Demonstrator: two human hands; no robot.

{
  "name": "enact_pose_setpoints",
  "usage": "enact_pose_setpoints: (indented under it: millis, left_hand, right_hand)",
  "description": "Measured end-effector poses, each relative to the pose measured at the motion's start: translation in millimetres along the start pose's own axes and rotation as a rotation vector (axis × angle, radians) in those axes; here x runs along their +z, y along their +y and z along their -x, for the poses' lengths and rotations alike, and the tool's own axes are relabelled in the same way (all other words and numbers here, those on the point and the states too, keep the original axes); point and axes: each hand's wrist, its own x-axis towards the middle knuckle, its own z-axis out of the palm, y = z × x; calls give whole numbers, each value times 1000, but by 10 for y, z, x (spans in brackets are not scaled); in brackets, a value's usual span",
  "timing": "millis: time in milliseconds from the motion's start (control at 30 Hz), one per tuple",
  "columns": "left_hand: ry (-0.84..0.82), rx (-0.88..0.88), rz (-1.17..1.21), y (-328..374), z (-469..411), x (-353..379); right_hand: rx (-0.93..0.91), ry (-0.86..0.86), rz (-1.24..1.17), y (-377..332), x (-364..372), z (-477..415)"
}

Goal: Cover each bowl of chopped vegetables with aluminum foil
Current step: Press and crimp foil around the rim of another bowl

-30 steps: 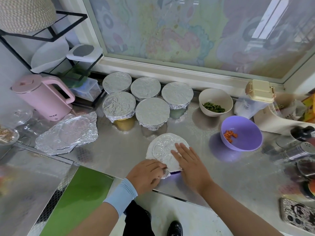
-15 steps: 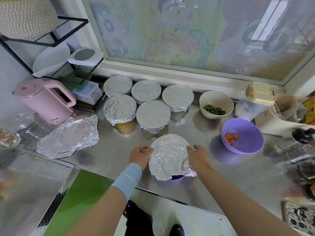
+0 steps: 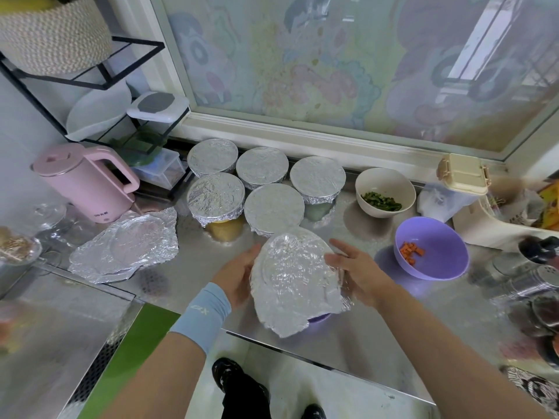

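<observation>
A purple bowl (image 3: 317,318) under crumpled aluminum foil (image 3: 293,276) is held above the steel counter's front edge, tilted toward me. My left hand (image 3: 239,275) cups its left side and my right hand (image 3: 354,267) presses its right side, fingers spread over the foil rim. Behind stand several bowls wrapped in foil (image 3: 273,207). To the right, a white bowl (image 3: 384,192) with chopped greens and a purple bowl (image 3: 432,249) with diced carrot are uncovered.
Loose foil sheets (image 3: 127,243) lie at the left beside a pink kettle (image 3: 84,182). A black wire rack (image 3: 99,95) stands at back left. Shakers (image 3: 526,282) and a bag crowd the right side. The steel counter (image 3: 378,343) ends just in front of me.
My hands moved from pressing the foil's top to gripping the bowl's sides. The covered bowl has risen off the counter and tilted toward me.
</observation>
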Motion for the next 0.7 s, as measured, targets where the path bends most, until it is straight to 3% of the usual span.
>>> enact_pose_setpoints:
  millis: [67,133,400,500,600,700]
  left_hand:
    - [65,62,0,-11,11,-31]
    - [89,58,30,-41,35,-48]
    - [-57,-144,-13,-153,197,-119]
    - [-36,-66,-209,-161,130,-134]
    - [259,165,-463,-154,-27,-117]
    - [360,307,-590,-177,-99,-15]
  right_hand:
    - [224,-42,-58,17,-3,-12]
    - [327,-48,-134,34,-24,-4]
    - [284,-148,-78,82,-95,162]
    - [169,14,53,132,-116,96]
    - [-22,195,259,141,-74,52]
    - [-176,354,457,113,9,32]
